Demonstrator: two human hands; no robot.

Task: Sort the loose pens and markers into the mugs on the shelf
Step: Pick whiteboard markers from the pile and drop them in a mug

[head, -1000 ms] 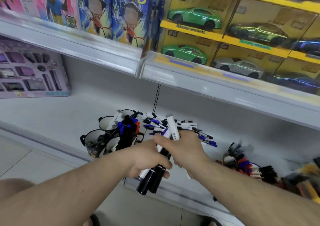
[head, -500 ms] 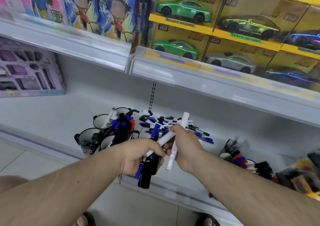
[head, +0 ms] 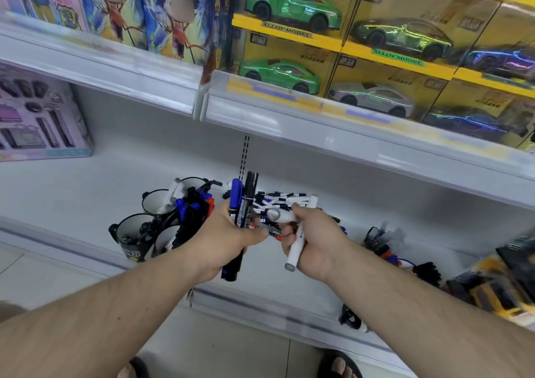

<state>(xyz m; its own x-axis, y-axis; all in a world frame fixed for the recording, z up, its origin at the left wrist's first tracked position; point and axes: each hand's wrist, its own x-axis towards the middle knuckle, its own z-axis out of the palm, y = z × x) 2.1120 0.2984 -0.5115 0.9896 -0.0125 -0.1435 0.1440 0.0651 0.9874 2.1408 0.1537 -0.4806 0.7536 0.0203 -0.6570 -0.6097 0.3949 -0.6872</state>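
My left hand point(head: 224, 240) grips an upright bundle of black and blue markers point(head: 244, 201) over the lower shelf. Beside it, my right hand point(head: 314, 240) holds two white markers point(head: 293, 250), one pointing down, the other lying across its fingers. Behind both hands a pile of loose pens and markers point(head: 282, 201) lies on the shelf. To the left stand several black mugs point(head: 131, 237); one mug is packed with black, blue and red markers point(head: 195, 207), and a rear mug point(head: 155, 202) has a white marker in it.
The white lower shelf point(head: 86, 186) has a front lip near my wrists. A purple boxed set point(head: 37, 117) stands at far left. More pens and dark items point(head: 388, 244) lie at right. The upper shelf edge point(head: 289, 117), with toy car boxes, overhangs. My sandalled feet show below.
My left hand has turned its bundle from hanging downward to standing upright. My right hand has drawn apart to the right with the white markers. The view has shifted.
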